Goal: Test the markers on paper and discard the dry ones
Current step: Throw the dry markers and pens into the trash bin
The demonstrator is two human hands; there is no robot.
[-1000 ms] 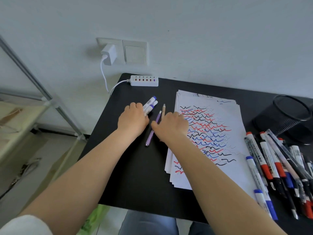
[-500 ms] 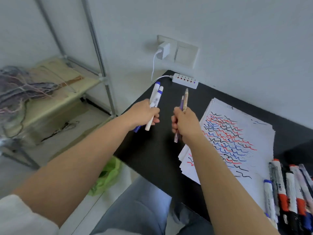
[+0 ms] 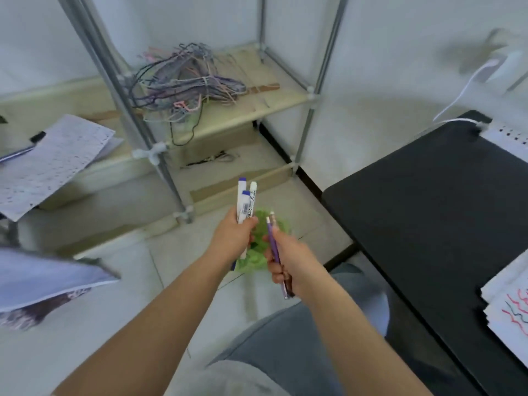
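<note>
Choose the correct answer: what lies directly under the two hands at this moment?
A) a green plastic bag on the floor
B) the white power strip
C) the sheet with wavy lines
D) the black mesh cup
A: the left hand, gripping white markers, and the right hand, gripping a purple pen, are above the green plastic bag on the floor, beside the black table.

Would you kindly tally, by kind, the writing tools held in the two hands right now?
White-barrelled markers, blue or white capped, in the left hand: 3
Slim pens, one purple, one darker, in the right hand: 2
Total: 5
</note>
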